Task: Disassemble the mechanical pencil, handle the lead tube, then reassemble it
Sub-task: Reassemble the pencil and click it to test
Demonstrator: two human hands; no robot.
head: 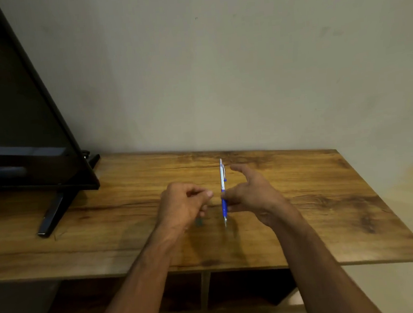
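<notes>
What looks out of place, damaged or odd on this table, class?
Nothing stands out. The mechanical pencil looks whole and straight, between the left hand and right hand over the wooden table; nothing spilled or broken.

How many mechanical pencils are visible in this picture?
1. The mechanical pencil is between the left hand and the right hand, over the wooden table. The curled left hand could hide a small part.
</notes>
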